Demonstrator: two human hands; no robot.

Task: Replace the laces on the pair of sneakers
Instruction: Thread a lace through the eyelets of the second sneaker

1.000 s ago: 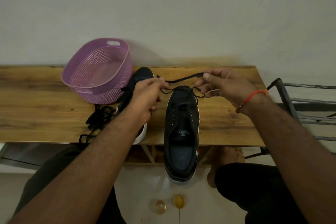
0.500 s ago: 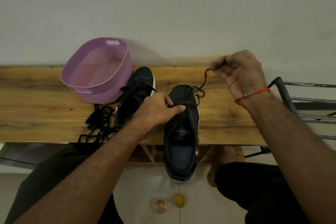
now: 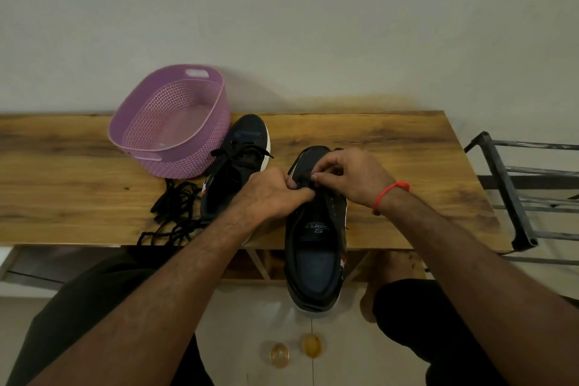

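A black sneaker lies on the wooden table, its heel hanging over the near edge. My left hand and my right hand meet over its eyelet area. Both pinch the black lace there, and most of that lace is hidden under my fingers. The second black sneaker lies to the left, toe pointing away, with a lace through its eyelets. A loose pile of black laces lies left of it and trails over the table's front edge.
A purple perforated basket stands tilted at the back left, touching the second sneaker. A dark metal rack stands right of the table. My knees are below the table edge, and two small round objects lie on the floor.
My right hand has come down from the raised lace end, back to the sneaker's eyelets. My left hand has shifted slightly right to meet it. The lace no longer stretches up in the air.
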